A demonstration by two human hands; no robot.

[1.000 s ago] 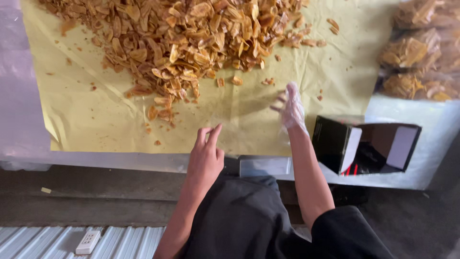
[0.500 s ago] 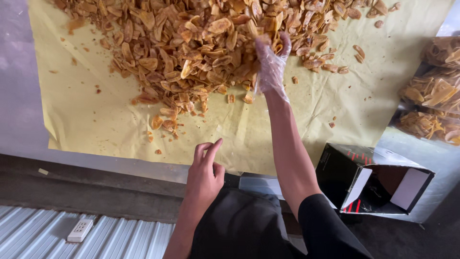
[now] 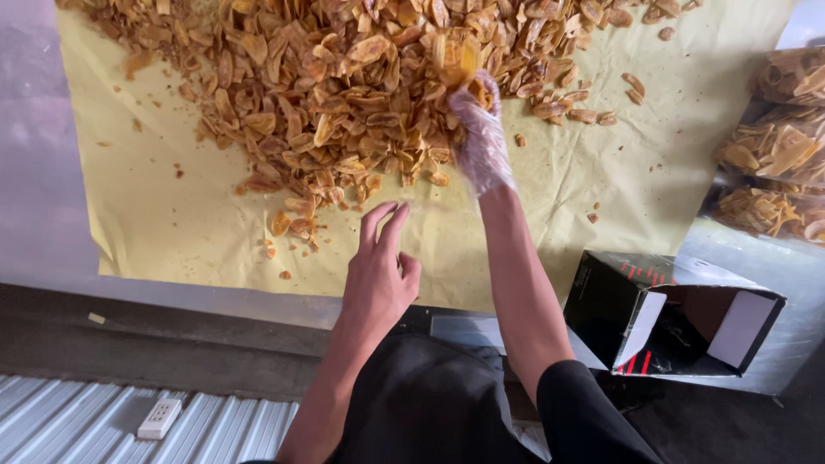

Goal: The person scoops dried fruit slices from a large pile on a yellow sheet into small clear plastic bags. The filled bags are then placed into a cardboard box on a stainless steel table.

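The right hand (image 3: 478,129) in its thin clear plastic glove clenches golden fried chips (image 3: 344,94) from the pile; lift gently, avoiding crushing. The bare left hand (image 3: 378,279) hovers open over the yellow paper sheet (image 3: 172,215) near the tabletop's front edge.

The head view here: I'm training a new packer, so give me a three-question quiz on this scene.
1. True or false: the right hand wears a clear plastic glove.
2. What is the right hand grasping? A) the black box B) a handful from the fried chips C) a sealed bag
3. What do the chips lie on?

Key
1. True; the left hand is bare.
2. B; the open black box lies untouched by the right forearm, and the bagged chips sit at the right edge.
3. A sheet of yellow paper.
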